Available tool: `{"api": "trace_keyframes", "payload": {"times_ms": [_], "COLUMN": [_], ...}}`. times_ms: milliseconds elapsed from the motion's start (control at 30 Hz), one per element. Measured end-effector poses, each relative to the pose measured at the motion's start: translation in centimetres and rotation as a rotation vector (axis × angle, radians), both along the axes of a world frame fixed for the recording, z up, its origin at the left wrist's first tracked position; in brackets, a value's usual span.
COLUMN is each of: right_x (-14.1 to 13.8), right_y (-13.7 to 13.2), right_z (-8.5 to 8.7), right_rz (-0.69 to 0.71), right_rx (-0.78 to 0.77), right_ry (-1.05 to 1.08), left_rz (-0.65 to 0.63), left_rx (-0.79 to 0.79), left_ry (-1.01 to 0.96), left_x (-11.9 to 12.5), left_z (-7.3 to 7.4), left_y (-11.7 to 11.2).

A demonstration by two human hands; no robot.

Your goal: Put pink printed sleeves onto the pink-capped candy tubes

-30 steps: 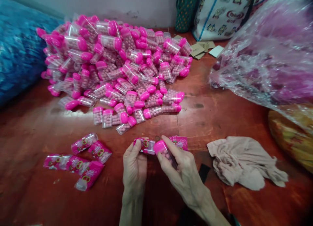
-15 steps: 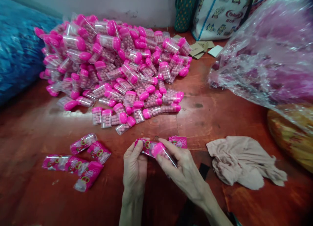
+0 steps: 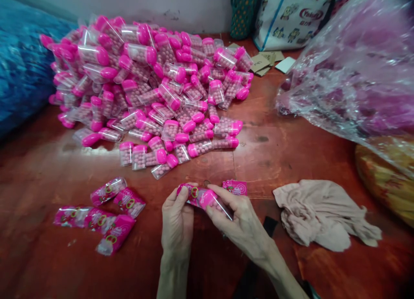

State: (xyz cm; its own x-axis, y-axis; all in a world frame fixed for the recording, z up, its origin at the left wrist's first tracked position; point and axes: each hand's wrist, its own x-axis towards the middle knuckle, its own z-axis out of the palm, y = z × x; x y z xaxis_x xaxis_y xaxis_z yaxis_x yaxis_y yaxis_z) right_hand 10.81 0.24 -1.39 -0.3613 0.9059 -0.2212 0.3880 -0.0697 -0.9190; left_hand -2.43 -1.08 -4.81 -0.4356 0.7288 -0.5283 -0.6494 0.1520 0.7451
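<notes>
My left hand (image 3: 178, 213) pinches a printed pink plastic sleeve (image 3: 193, 194) between thumb and fingers. My right hand (image 3: 237, 219) grips a clear candy bottle (image 3: 217, 206) of small pink balls, its pink cap pointing left. The capped end sits at or inside the sleeve's right end; film and fingers hide how deep. Left of my hands lie several printed pink sleeves (image 3: 100, 219), some overlapping; whether any is filled is hard to tell. A flat printed pink piece (image 3: 235, 187) lies just beyond my right hand.
A large heap of pink-capped bottles (image 3: 168, 92) covers the back of the red-brown wooden surface (image 3: 258, 161). A blue bag (image 3: 24, 66) stands left. On the right are a crumpled beige cloth (image 3: 323, 215), a clear plastic bag (image 3: 355, 75) and a yellow round object (image 3: 384, 182).
The bottle's cap has shifted slightly left, further into the sleeve's end. Both hands keep nearly the same place and grip. The view has turned very slightly.
</notes>
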Motion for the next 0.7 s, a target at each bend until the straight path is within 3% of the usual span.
{"api": "trace_keyframes", "payload": {"times_ms": [700], "right_x": [-0.5], "right_y": [-0.1], "right_z": [-1.1], "right_rz": [-0.041], "right_rx": [-0.007], "right_ry": [0.016], "left_rz": [0.033], "left_rx": [0.007], "left_ry": [0.135], "left_x": [0.7], "left_z": [0.4], "left_y": [0.1]}}
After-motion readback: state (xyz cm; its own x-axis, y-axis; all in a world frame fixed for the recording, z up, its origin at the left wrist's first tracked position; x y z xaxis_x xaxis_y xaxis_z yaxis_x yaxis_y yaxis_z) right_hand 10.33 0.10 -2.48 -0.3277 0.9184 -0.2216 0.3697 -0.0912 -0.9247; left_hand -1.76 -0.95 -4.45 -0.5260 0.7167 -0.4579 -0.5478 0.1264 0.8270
